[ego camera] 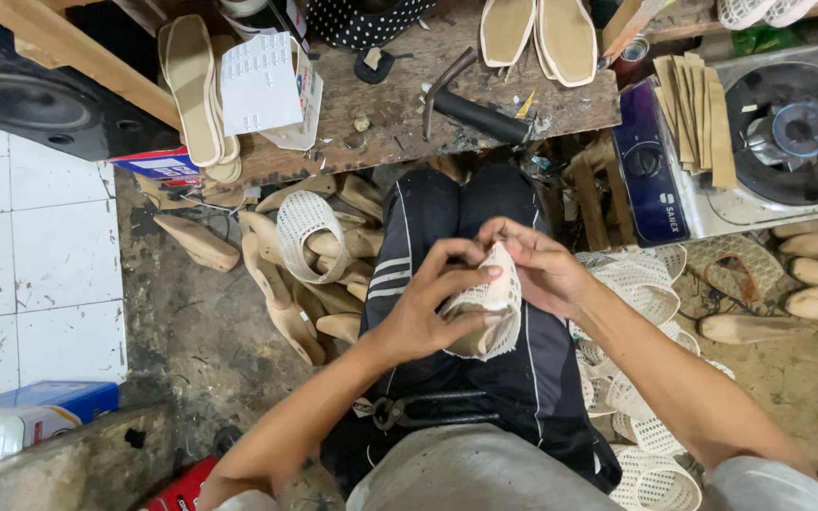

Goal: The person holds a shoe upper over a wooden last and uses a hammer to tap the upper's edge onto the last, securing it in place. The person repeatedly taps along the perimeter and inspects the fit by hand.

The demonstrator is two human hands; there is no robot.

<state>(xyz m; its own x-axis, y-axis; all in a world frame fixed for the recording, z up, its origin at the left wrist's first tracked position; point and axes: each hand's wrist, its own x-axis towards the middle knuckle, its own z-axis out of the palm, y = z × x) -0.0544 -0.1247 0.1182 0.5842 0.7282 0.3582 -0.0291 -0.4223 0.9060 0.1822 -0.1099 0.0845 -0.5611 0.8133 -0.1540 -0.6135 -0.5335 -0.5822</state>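
Note:
Both of my hands hold a cream perforated shoe upper stretched over a wooden shoe last [490,308], above my lap in dark trousers. My left hand [428,303] grips it from the left, thumb on top and fingers underneath. My right hand [534,265] pinches its top edge from the right. A pair of metal pincers [409,412] lies on my lap just below the hands.
A worn wooden bench [385,99] ahead carries a hammer [471,106], insoles [196,90] and a white card. Wooden lasts [286,274] are piled on the floor at left, cream uppers [641,284] at right. A gas stove [778,132] stands far right, a speaker [30,99] far left.

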